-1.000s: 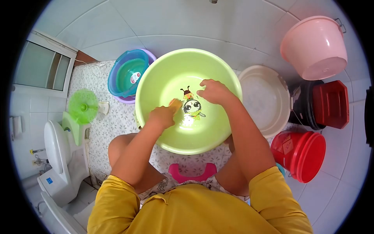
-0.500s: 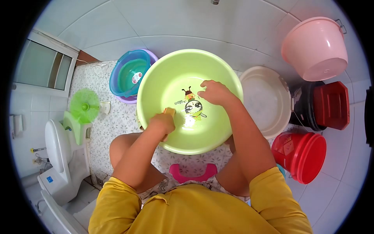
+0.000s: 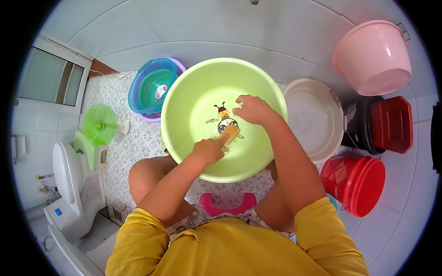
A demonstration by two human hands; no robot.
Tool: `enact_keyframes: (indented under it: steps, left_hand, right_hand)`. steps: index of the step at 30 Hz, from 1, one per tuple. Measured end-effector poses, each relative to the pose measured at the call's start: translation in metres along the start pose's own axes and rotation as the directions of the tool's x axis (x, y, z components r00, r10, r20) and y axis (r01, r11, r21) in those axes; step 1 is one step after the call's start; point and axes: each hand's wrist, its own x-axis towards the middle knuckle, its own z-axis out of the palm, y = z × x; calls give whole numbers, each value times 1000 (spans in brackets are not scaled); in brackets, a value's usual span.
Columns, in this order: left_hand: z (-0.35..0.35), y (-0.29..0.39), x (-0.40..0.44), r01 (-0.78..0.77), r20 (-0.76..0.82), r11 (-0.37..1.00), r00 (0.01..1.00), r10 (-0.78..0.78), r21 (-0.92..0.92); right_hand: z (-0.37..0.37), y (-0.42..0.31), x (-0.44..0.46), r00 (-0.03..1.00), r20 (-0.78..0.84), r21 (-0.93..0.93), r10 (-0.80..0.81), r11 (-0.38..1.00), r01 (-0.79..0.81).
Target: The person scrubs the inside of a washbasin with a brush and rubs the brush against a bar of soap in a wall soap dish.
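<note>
A large light-green plastic basin (image 3: 184, 78) stands between my knees, with a cartoon bee figure (image 3: 223, 111) printed on its floor. My left hand (image 3: 209, 151) is closed around the end of a small yellow-orange block that looks like a sponge (image 3: 230, 134). The block lies over the lower part of the print, near the middle of the basin floor. On the right side, my right hand (image 3: 254, 109) is inside the basin, its thumb and fingers apart and holding nothing. That forearm passes over the basin's right rim.
A cream basin (image 3: 315, 122) stands right of the green one; a teal basin (image 3: 152, 87) sits left. Red buckets (image 3: 352, 184), a black bucket (image 3: 363, 124) and a pink bucket (image 3: 373, 57) line the right. A toilet (image 3: 66, 172) and green stool (image 3: 99, 124) are left.
My left hand has slid the sponge-like block rightward, from the basin's left side onto the printed figure. My right hand has hardly moved.
</note>
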Motion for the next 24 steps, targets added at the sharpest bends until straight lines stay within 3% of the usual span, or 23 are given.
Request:
enact_keyframes:
  steps: [4,6,8,10,12,15,17,18,20,24]
  left_hand:
    - [-1,-4,27,125,-138,991,982,-131,-50]
    - [-3,-8,38,268,-258,959,923,-284,-97]
    - [-1,-6,40,259,-256,961,927,-275,-93]
    - [2,4,35,65,-142,998,988,-66,-11]
    - [10,15,28,-141,-40,986,989,144,85]
    - [16,30,30,-178,-27,973,983,184,145]
    - [17,29,42,-1,-107,998,994,8,61]
    - [14,25,46,1,-108,998,994,5,57]
    - [8,13,52,217,-242,969,940,-241,-121]
    - [1,4,46,230,-219,966,943,-252,-119]
  right_hand:
    - [0,1,-1,1000,-12,7,0,1000,0]
    - [0,1,-1,1000,-28,-16,-15,1000,15]
    - [1,3,-1,999,-37,-12,-22,1000,22]
    - [1,4,-1,999,-47,-5,-26,1000,26]
    - [-1,3,1,1000,11,-44,-14,999,15]
    - [0,4,3,999,-20,-20,-28,999,28]
    - [-3,4,0,1000,-20,-17,-16,1000,15]
    - [-5,2,-2,1000,-22,-10,-6,1000,5]
    - [-5,2,-3,999,-33,3,7,1000,-7]
    - [-3,8,0,993,-104,18,61,998,-60]
